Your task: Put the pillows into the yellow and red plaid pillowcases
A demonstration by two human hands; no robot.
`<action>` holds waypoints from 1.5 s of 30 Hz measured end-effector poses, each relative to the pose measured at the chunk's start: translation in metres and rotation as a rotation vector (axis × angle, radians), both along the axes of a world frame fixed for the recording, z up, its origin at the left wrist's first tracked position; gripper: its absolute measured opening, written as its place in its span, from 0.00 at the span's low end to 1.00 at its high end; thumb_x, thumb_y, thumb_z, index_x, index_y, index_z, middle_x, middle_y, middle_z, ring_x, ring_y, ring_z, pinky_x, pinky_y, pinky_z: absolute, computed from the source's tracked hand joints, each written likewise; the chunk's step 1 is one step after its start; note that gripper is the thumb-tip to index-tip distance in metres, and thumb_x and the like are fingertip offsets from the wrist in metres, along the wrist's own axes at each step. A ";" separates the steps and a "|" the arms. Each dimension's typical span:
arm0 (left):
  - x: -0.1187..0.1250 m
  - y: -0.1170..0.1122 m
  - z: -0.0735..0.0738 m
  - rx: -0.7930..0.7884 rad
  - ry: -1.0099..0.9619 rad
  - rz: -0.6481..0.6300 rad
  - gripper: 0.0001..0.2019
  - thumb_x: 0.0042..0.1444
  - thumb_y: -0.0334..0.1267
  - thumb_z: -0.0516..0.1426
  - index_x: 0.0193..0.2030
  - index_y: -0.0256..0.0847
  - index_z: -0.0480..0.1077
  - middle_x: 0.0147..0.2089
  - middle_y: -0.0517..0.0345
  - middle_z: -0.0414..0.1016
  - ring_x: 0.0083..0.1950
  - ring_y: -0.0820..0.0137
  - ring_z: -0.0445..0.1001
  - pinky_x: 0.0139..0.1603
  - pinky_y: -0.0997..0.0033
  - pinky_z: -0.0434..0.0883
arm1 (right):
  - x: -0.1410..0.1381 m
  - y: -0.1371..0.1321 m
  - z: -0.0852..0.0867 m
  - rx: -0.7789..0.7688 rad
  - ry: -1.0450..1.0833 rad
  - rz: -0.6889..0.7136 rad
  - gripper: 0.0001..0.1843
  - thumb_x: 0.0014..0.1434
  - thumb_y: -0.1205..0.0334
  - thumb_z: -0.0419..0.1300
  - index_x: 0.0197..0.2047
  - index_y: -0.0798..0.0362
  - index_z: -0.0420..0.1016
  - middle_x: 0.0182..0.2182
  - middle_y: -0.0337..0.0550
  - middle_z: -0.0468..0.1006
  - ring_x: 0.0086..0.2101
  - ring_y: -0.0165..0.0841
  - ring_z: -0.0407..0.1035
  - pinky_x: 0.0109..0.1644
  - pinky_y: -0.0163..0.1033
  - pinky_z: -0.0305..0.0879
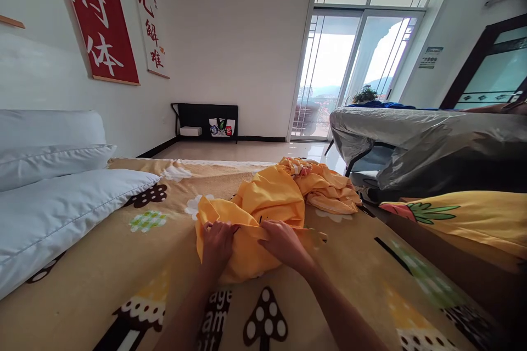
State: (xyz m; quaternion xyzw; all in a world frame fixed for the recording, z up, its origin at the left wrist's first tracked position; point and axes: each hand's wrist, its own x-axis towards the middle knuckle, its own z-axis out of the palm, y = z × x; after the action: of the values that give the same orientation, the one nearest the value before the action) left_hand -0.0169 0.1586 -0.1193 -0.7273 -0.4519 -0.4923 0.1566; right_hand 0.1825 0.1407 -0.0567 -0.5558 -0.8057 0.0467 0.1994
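Note:
A bunched yellow cloth, which looks like bedding fabric, lies in a heap on the patterned bed cover. My left hand grips its near edge with curled fingers. A short way to the right, my right hand pinches the same edge between thumb and fingers. Between the two hands the edge is drawn into a fold. Behind them the cloth piles up higher, and its far right end, a crumpled orange-yellow part, rests near the bed's far edge.
White pillows are stacked at the left. Beyond the bed's right side is a yellow fabric with a pineapple print. A plastic-covered table and a chair stand at the right. A black shelf is by the far wall.

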 end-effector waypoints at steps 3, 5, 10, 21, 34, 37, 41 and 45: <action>-0.014 0.007 -0.001 -0.026 -0.172 0.135 0.12 0.66 0.40 0.48 0.34 0.41 0.69 0.32 0.57 0.76 0.34 0.67 0.72 0.48 0.62 0.57 | 0.019 0.004 0.008 0.018 0.006 -0.092 0.02 0.52 0.66 0.61 0.28 0.50 0.71 0.28 0.42 0.78 0.33 0.37 0.70 0.37 0.37 0.55; -0.025 0.012 -0.002 -0.104 -0.319 0.220 0.12 0.65 0.43 0.49 0.35 0.41 0.69 0.34 0.55 0.77 0.35 0.65 0.72 0.48 0.61 0.57 | 0.033 0.007 0.013 0.044 0.016 -0.151 0.04 0.53 0.63 0.60 0.28 0.50 0.71 0.27 0.42 0.77 0.31 0.36 0.69 0.36 0.37 0.54; -0.037 0.020 -0.001 -0.266 -0.449 0.339 0.13 0.62 0.47 0.51 0.35 0.41 0.68 0.35 0.52 0.76 0.41 0.59 0.72 0.49 0.57 0.60 | 0.049 0.016 0.018 0.156 0.480 -0.110 0.11 0.51 0.53 0.61 0.27 0.52 0.72 0.22 0.38 0.74 0.25 0.31 0.65 0.31 0.35 0.58; 0.023 -0.039 0.025 0.346 -0.065 -0.151 0.29 0.56 0.31 0.56 0.64 0.33 0.54 0.55 0.38 0.69 0.60 0.57 0.66 0.59 0.52 0.62 | 0.001 -0.031 0.025 0.399 0.731 0.275 0.07 0.59 0.58 0.61 0.34 0.49 0.80 0.24 0.38 0.78 0.24 0.29 0.66 0.32 0.34 0.64; -0.010 -0.010 0.019 -0.132 -0.798 0.137 0.19 0.63 0.45 0.50 0.22 0.41 0.57 0.17 0.67 0.56 0.20 0.75 0.57 0.20 0.75 0.54 | -0.001 0.006 -0.010 -0.002 0.009 0.082 0.10 0.55 0.57 0.65 0.25 0.51 0.73 0.23 0.35 0.74 0.30 0.30 0.66 0.34 0.32 0.54; -0.033 -0.002 0.026 -0.108 -1.025 0.218 0.22 0.62 0.50 0.51 0.21 0.41 0.56 0.19 0.67 0.54 0.23 0.75 0.55 0.23 0.74 0.54 | 0.019 0.021 -0.013 0.053 -0.014 -0.095 0.09 0.56 0.57 0.64 0.27 0.51 0.74 0.24 0.38 0.76 0.30 0.32 0.67 0.35 0.34 0.52; -0.055 0.006 0.029 -0.038 -1.189 0.242 0.23 0.60 0.53 0.51 0.21 0.40 0.55 0.20 0.68 0.52 0.24 0.77 0.51 0.24 0.74 0.51 | 0.047 0.036 -0.015 0.152 -0.032 -0.307 0.07 0.58 0.62 0.60 0.29 0.51 0.75 0.24 0.40 0.77 0.29 0.33 0.68 0.40 0.37 0.51; -0.061 0.008 0.029 0.006 -1.238 0.226 0.23 0.60 0.53 0.52 0.22 0.40 0.53 0.21 0.69 0.49 0.25 0.77 0.49 0.24 0.75 0.51 | 0.069 0.043 -0.019 0.249 -0.035 -0.479 0.08 0.56 0.70 0.56 0.30 0.51 0.75 0.27 0.41 0.78 0.30 0.32 0.70 0.42 0.39 0.48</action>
State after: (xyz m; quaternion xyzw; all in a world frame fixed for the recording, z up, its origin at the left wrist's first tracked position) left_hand -0.0777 0.1666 -0.0899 -0.2549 -0.5313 -0.8038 -0.0809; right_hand 0.2510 0.1836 -0.0752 -0.7024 -0.6542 -0.1111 0.2576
